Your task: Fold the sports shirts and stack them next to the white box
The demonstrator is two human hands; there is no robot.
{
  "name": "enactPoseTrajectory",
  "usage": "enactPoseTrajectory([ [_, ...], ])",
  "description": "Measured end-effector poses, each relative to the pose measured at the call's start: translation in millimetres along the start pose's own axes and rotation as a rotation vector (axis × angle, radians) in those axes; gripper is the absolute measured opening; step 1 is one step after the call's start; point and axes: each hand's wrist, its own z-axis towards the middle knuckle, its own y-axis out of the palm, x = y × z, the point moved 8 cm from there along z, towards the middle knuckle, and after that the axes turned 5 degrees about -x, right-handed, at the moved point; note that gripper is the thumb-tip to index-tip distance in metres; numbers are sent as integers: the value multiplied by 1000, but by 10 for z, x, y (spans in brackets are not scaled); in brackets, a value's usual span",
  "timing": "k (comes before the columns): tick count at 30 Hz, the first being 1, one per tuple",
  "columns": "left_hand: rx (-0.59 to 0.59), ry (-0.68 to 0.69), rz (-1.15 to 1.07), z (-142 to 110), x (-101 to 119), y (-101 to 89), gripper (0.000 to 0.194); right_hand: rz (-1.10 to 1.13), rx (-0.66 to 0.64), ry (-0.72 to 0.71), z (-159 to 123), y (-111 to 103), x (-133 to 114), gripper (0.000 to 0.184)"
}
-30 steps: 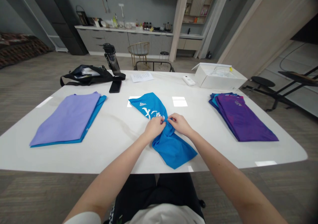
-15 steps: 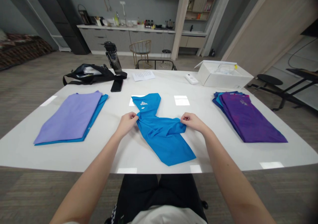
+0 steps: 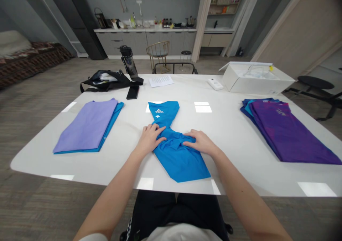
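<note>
Two spread hands [image 3: 151,138] [image 3: 201,141] touch a blue garment [image 3: 179,162], long axis running away, logo end [image 3: 163,109] farthest. White bench [image 3: 232,134], grey kitchen [image 3: 184,43] beyond.

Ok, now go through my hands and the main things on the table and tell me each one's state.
Blue garment: partly folded, wrinkled in the middle
Left hand: on it, thumb and forefinger apart
Right hand: on it, thumb and forefinger apart
Lilac garment: folded, uppermost
Purple garment: folded, uppermost
White box: open
Black bag: open
Bottle: upright, capped
Phone: flat, screen dark
Paper: flat
</note>
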Motion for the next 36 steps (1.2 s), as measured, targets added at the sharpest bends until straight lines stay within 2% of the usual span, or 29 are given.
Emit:
enactPoseTrajectory([
  [2,-65,45,2,19,68,86,26,-46,-37,-70,28,86,-166,24],
  [5,-28,42,-107,19,49,63,18,126,-88,-78,17,132,-251,16],
  [7,63,-27,-227,-7,-56,-42,18,333,-180,-28,-17,162,-216,26],
  [10,268,-160,-460,-109,-304,-273,16,566,-275,48,-56,178,-137,42],
  [12,385,-175,-680,-185,-459,-402,17,638,-219,88,-28,143,-62,47],
  [14,415,-148,-894,-221,-575,-458,25,632,-95,114,34,96,23,45],
  [17,288,-203,-1041,-192,-670,-381,39,484,57,120,143,71,106,39],
  [19,196,-324,-969,-166,-702,-287,45,342,77,120,229,101,114,34],
  [21,142,-376,-751,-120,-663,-247,40,195,37,126,337,159,85,30],
  [25,49,-176,-253,41,-368,-169,42,-3,-6,185,607,242,-37,30],
  [28,25,-113,-169,90,-296,-72,21,-86,4,192,830,327,-196,33],
  [30,49,-117,-228,88,-329,-68,20,-106,-1,176,948,407,-282,25],
  [32,124,-166,-301,53,-429,-139,24,-68,-8,164,1009,450,-300,18],
  [34,252,-267,-356,-26,-598,-273,26,-30,15,169,988,386,-230,16],
  [36,399,-405,-413,-143,-814,-409,27,-38,69,177,874,199,-94,17],
])
